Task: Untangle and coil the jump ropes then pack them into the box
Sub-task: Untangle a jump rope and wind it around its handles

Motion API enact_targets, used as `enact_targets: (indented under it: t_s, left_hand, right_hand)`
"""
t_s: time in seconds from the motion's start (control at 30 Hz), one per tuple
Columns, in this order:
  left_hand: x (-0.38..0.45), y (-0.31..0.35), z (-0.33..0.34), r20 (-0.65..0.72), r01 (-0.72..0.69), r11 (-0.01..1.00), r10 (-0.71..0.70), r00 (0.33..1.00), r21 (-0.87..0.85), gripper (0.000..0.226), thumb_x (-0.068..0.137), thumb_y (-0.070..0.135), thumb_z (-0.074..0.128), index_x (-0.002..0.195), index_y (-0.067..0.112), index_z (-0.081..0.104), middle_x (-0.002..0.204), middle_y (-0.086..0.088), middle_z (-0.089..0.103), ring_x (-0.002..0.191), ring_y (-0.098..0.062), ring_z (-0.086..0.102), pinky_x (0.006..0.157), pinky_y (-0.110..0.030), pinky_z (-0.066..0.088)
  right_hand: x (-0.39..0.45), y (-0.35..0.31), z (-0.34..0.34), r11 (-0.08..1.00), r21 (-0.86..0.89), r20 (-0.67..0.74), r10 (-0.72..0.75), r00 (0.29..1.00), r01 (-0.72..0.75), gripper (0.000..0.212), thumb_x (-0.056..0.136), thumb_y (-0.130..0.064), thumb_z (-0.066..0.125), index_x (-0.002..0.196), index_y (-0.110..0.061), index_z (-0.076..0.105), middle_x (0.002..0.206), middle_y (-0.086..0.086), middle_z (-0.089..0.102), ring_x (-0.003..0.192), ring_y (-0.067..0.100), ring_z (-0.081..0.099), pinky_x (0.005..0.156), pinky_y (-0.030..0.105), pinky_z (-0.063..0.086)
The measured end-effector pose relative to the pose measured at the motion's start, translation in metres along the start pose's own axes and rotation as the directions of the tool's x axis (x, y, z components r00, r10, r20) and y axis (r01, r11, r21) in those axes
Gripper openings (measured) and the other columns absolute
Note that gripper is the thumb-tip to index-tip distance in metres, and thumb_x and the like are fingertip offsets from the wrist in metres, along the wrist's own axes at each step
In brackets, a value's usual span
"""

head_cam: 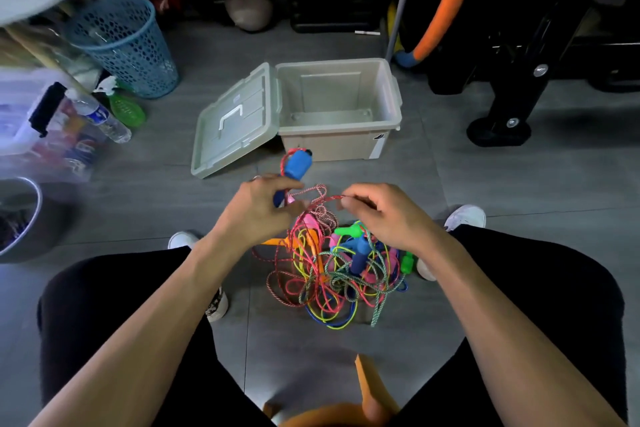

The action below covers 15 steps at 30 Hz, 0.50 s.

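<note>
**Operator:** Head view shows my left hand (258,206) gripping a blue handle (297,165), its fingers wrapped round the lower part, and my right hand (375,210) pinching the red-and-white rope (320,191) that runs between the two hands.

**Spotter:** Where's everything else?

**Operator:** On the floor between my feet, just under the hands: the tangle of jump ropes (332,274), with green, orange, pink and blue handles buried in it. The box (341,107) stands open beyond it, nothing inside, its lid (235,118) leaning against the left side.

**Spotter:** What worries you?

**Operator:** I judge the red-and-white cord loops down into the pile. If I pull up hard, those loops could cinch round the yellow and green cords and tighten the knot. Lifting too fast might also drag the whole heap along, handles snagging each other.

**Spotter:** So feed slack first?

**Operator:** Yes, I'd work it loose gently.
</note>
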<state>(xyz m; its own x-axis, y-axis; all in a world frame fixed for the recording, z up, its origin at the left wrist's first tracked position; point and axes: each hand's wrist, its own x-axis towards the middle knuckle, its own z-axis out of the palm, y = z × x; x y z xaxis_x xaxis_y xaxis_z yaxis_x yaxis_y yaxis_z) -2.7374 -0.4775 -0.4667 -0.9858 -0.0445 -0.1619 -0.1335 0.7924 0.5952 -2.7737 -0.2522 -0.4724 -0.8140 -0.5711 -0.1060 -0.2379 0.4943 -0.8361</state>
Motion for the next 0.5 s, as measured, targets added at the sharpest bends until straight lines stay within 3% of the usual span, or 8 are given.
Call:
enact_targets:
  t_s: [0.1, 0.17, 0.23, 0.33, 0.43, 0.5]
  left_hand:
    - [-0.004, 0.011, 0.005, 0.003, -0.238, 0.969, 0.239, 0.971, -0.064, 0.034, 0.078, 0.030, 0.068, 0.112, 0.027, 0.072, 0.105, 0.008, 0.063, 0.084, -0.009, 0.060, 0.078, -0.016, 0.044]
    - [-0.006, 0.014, 0.009, 0.065, -0.242, 0.960, 0.253, 0.965, -0.139, 0.034, 0.078, 0.025, 0.065, 0.111, 0.024, 0.072, 0.111, 0.010, 0.065, 0.091, -0.005, 0.061, 0.082, -0.013, 0.044]
    - [-0.006, 0.015, 0.013, 0.077, -0.228, 0.960, 0.242, 0.967, -0.160, 0.027, 0.079, 0.032, 0.068, 0.104, 0.025, 0.074, 0.107, 0.011, 0.065, 0.091, -0.006, 0.061, 0.084, -0.019, 0.047]
    - [-0.002, 0.013, 0.016, 0.026, -0.241, 0.961, 0.246, 0.969, -0.138, 0.018, 0.084, 0.042, 0.070, 0.078, 0.025, 0.070, 0.083, 0.009, 0.061, 0.073, -0.015, 0.059, 0.068, -0.036, 0.049]
    - [0.007, -0.003, 0.015, -0.033, -0.154, 0.978, 0.160, 0.986, 0.141, 0.022, 0.090, 0.047, 0.060, 0.078, 0.028, 0.063, 0.083, 0.012, 0.057, 0.071, -0.020, 0.057, 0.062, -0.033, 0.048]
    - [0.016, -0.018, 0.008, -0.091, 0.033, 0.956, -0.007, 0.996, 0.292, 0.022, 0.092, 0.049, 0.055, 0.082, 0.031, 0.060, 0.090, 0.004, 0.062, 0.073, -0.023, 0.059, 0.063, -0.031, 0.047]
  right_hand:
    - [0.001, -0.003, 0.005, 0.998, -0.055, 0.030, -0.024, 0.999, 0.026, 0.017, 0.099, -0.027, 0.053, 0.087, -0.021, 0.064, 0.060, 0.001, 0.054, 0.051, 0.006, 0.041, 0.050, 0.026, 0.030]
    - [-0.001, -0.006, 0.007, 0.998, -0.061, 0.016, -0.034, 0.999, 0.035, 0.017, 0.099, -0.024, 0.054, 0.084, -0.023, 0.062, 0.056, -0.009, 0.053, 0.049, 0.006, 0.042, 0.048, 0.021, 0.028]
    - [-0.002, -0.007, 0.007, 0.997, -0.070, 0.010, -0.029, 1.000, 0.029, 0.016, 0.099, -0.022, 0.055, 0.085, -0.020, 0.063, 0.055, -0.016, 0.052, 0.049, 0.005, 0.045, 0.047, 0.018, 0.029]
    - [-0.003, -0.007, 0.007, 0.994, -0.106, 0.004, 0.006, 1.000, -0.005, 0.019, 0.098, -0.025, 0.055, 0.084, -0.014, 0.063, 0.053, -0.009, 0.048, 0.048, 0.008, 0.042, 0.046, 0.021, 0.027]
    - [-0.003, -0.007, 0.000, 0.989, -0.133, 0.013, 0.074, 0.997, -0.071, 0.022, 0.095, -0.034, 0.058, 0.079, -0.018, 0.062, 0.056, -0.007, 0.055, 0.047, 0.005, 0.045, 0.047, 0.023, 0.033]
    - [-0.005, -0.003, -0.010, 0.971, -0.203, 0.031, 0.136, 0.990, -0.127, 0.022, 0.093, -0.036, 0.059, 0.075, -0.023, 0.060, 0.059, -0.011, 0.060, 0.048, 0.001, 0.052, 0.049, 0.021, 0.038]
